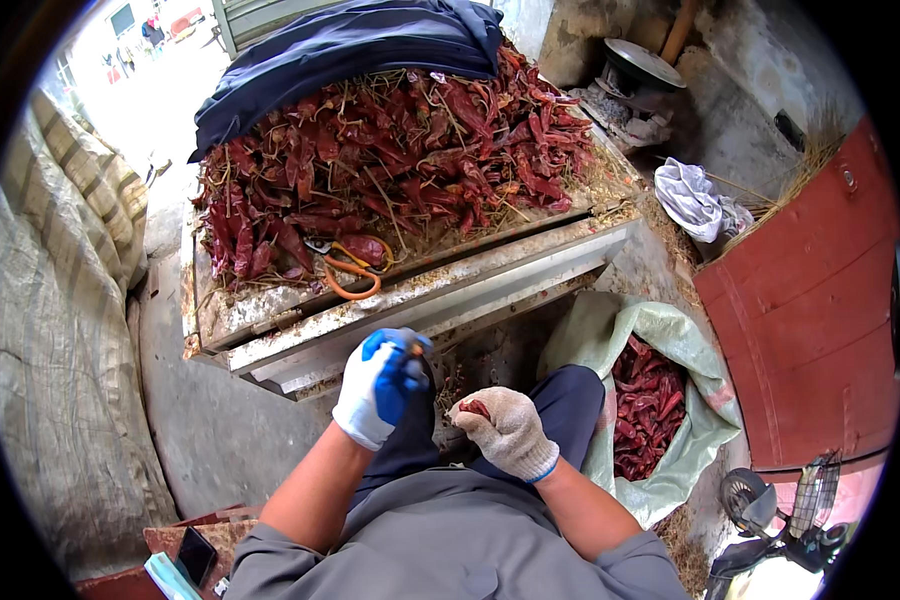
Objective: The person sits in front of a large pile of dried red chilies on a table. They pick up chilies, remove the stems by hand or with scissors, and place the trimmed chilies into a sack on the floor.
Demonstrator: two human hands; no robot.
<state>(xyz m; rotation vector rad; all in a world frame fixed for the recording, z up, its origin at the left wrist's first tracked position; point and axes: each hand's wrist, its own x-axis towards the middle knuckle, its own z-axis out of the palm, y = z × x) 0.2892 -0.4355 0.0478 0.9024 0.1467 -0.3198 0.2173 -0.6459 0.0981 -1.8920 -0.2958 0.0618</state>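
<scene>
A heap of dried red chili peppers (390,150) with stems covers the low table (450,277) before me. Scissors (352,277) with orange and yellow handles lie at the heap's front edge. My right hand (506,431), in a beige knit glove, is closed around a dried red pepper (475,408), only part of which shows. My left hand (382,386) wears a white glove with blue coating. It is raised near the table's front edge with its fingers bent; blur hides whether they hold anything. To my right stands an open pale green woven sack (652,495) with loose peppers (645,409) inside.
Dark blue cloth (345,60) covers the heap's back. A striped tarp (67,337) hangs at left. A red panel (802,300) and a white cloth bundle (690,199) are at right. A phone (196,555) lies at lower left; a bicycle-like vehicle (784,525) is lower right.
</scene>
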